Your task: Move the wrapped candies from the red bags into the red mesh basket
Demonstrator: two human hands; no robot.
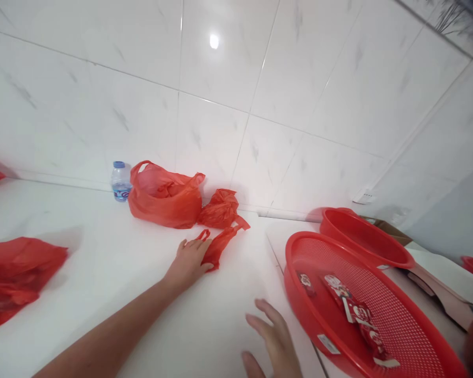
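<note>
My left hand (189,261) reaches across the white table and has its fingers closed on a small red plastic bag (219,248). One handle of that bag sticks out toward the right. My right hand (274,338) hovers lower down, between the table and the basket, fingers apart and holding nothing. Just behind the held bag sit a crumpled red bag (220,207) and a larger red carrier bag (163,202) standing with its mouth open. In the red mesh basket (299,294) on the right lie several red snack packets (360,313).
A clear plastic bottle with a blue cap (120,182) stands against the tiled wall (213,131). Another red bag (18,275) lies at the left. Behind the mesh basket are a second red basket (364,236) and an open cardboard box (390,230).
</note>
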